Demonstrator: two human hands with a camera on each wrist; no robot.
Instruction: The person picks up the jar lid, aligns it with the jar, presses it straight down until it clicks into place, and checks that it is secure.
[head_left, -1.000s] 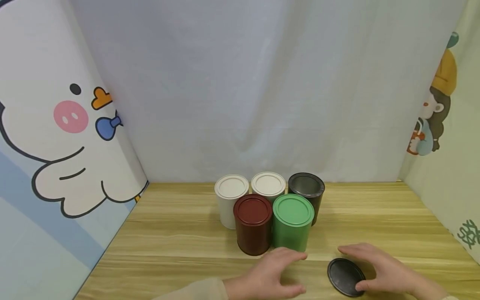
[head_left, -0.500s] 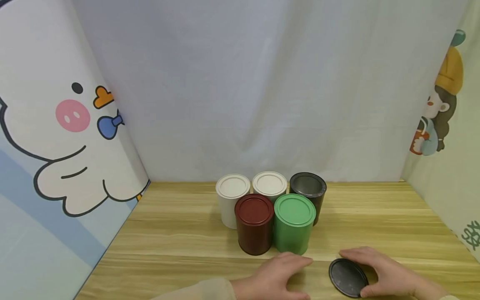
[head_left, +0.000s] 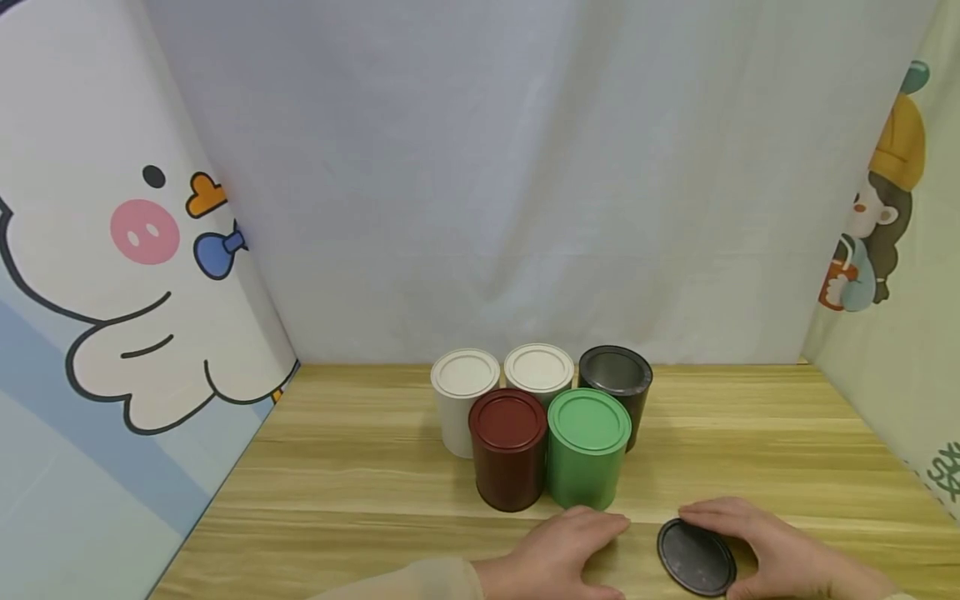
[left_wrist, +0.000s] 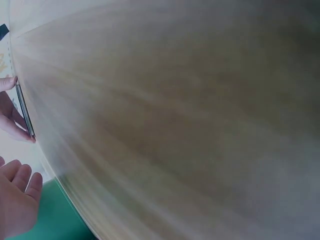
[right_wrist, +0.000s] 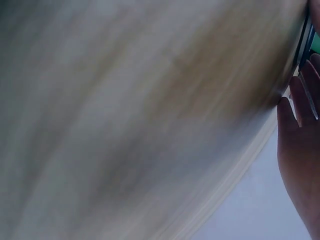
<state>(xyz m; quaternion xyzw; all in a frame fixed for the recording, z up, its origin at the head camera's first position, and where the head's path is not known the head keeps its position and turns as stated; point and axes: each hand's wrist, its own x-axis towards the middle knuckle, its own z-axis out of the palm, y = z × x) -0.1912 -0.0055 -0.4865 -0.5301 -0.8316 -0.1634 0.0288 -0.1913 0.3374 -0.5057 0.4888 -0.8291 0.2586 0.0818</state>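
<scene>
My right hand [head_left: 772,546] pinches a flat round black lid [head_left: 696,557] by its edge, index finger at the far side and thumb at the near side. The lid lies on the wooden table; the left wrist view shows it edge-on as a thin dark strip [left_wrist: 25,109] between thumb and fingers. My left hand [head_left: 555,557] is held low over the table left of the lid, fingers apart and holding nothing. Just beyond it stands a green can [head_left: 587,450]. Beside that is a dark red can [head_left: 508,450].
Two white cans [head_left: 465,400] and a black can [head_left: 617,375] with a dark recessed top stand behind the front pair, all close together. A pale curtain [head_left: 480,183] hangs behind the wooden table [head_left: 337,475]. Printed cloths flank both sides.
My left hand has shifted slightly right and nearer to me. The right thumb has moved from over the lid to its near edge. The cans stay where they were.
</scene>
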